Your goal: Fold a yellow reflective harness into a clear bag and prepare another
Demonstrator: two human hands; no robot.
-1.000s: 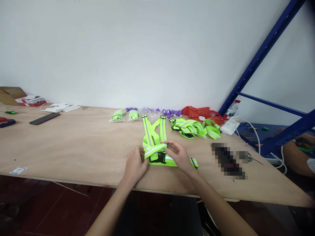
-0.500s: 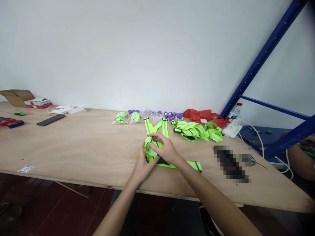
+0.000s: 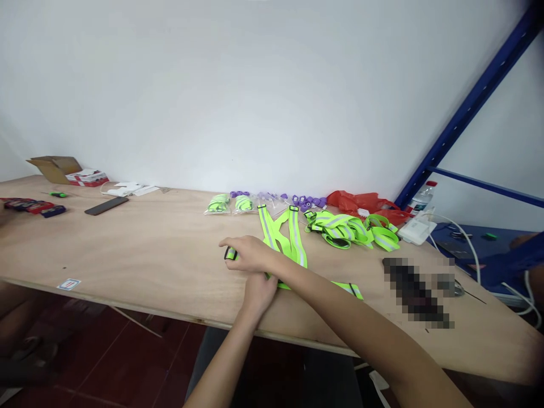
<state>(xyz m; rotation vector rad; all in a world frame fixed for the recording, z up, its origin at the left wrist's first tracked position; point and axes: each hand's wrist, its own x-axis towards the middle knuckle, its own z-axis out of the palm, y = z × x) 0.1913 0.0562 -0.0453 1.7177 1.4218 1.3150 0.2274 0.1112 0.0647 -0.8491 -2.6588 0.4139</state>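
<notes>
A neon-green reflective strap harness [image 3: 284, 237] lies on the plywood table [image 3: 148, 243], its two shoulder straps running away from me. My right hand [image 3: 245, 253] reaches across to the left and is closed on one end of the strap, a black slider showing at its fingertips. Under that forearm my left hand [image 3: 260, 287] presses down on the harness near the table's front edge; its fingers are mostly hidden.
A pile of more green harnesses [image 3: 352, 229] lies right of it, two bagged ones [image 3: 230, 204] and purple parts [image 3: 304, 200] behind, a red bag [image 3: 361, 202], a white charger [image 3: 417, 229], a phone [image 3: 106, 205], a cardboard box [image 3: 55, 168], blue racking [image 3: 471, 102].
My right hand has crossed over the left and pulled a strap end out to the left. The camera has swung left, so everything sits further right.
</notes>
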